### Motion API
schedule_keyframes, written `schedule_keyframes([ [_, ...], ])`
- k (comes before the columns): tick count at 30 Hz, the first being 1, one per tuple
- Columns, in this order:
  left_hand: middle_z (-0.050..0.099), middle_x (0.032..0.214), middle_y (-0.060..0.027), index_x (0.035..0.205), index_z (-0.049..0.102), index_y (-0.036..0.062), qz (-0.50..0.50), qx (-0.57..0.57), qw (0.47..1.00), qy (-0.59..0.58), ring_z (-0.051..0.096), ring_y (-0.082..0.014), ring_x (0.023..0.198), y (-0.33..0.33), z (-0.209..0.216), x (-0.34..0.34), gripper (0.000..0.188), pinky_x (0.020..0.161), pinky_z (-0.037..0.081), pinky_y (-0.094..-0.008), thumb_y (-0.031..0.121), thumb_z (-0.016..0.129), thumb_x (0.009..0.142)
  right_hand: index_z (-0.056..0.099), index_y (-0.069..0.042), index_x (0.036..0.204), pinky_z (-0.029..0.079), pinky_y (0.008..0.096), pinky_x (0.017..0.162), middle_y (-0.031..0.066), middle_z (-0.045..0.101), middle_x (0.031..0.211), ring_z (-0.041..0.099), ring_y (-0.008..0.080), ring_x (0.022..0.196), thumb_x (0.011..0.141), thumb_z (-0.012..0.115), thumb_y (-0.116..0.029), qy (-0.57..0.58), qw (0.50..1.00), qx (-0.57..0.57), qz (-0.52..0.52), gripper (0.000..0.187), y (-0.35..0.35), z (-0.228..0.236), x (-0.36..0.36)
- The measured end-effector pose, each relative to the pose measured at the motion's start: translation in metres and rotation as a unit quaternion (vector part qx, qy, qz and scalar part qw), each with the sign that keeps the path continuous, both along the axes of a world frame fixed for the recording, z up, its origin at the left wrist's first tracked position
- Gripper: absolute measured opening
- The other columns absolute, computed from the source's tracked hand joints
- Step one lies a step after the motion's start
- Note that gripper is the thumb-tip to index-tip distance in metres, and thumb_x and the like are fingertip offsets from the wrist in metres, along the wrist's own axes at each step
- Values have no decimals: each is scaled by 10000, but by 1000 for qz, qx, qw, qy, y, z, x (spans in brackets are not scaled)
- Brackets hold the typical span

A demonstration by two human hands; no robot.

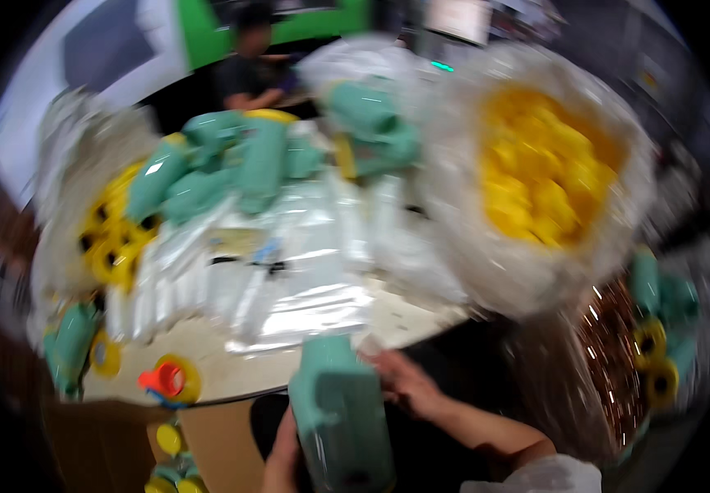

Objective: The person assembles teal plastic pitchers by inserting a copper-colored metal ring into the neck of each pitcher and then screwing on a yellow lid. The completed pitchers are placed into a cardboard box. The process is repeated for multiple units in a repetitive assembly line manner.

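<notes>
In front of my body is a teal-green plastic container (340, 419) with a narrower top and a see-through lower part. My left hand (283, 456) grips its left side, mostly hidden behind it. Bent fingers of my right hand (404, 384) press against its right side near the top; motion blur softens their outline. On the table's near edge to the left lies an orange ring-shaped piece (163, 379) over a yellow round part (188, 380). Beyond the container, clear plastic bags (314, 279) lie spread over the table.
Similar green containers (240, 160) are heaped at the back. Yellow parts (548, 168) fill a large plastic bag (462, 238) on the right; more yellow rings (116, 234) lie left. A cardboard box (219, 444) stands below the table edge. Another person (248, 70) sits beyond.
</notes>
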State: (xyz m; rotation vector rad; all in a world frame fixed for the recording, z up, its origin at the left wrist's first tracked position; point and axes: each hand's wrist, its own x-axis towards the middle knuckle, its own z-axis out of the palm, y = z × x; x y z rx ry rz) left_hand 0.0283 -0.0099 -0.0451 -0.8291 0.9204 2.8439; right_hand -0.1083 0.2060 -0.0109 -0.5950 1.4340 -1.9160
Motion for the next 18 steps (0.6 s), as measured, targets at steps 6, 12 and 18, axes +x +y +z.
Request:
schedule_keyframes([
  [6,485,1450,-191,1533,301,49,15,-252,960,120,522,-303,1284,61,8,52,730,1092,421,-472,567,367,1023,300,-24,1538,339,342,1131,115,472,1462,468,225,1326,1009,471,-561,-92,995,-35,-22,773,33,-45,89],
  [12,619,1165,-209,1447,391,-10,-164,-339,893,246,620,-293,1086,46,81,12,899,964,520,-405,582,687,840,595,-32,1283,448,410,1004,171,646,1153,615,308,1079,950,651,-419,316,934,100,-131,514,62,11,102],
  [18,634,1079,-184,1439,385,7,-67,-353,915,185,654,-281,989,36,90,25,930,856,568,-388,607,720,813,700,-76,856,516,426,712,112,656,854,646,305,826,838,702,-185,432,561,503,-496,110,307,111,-11],
])
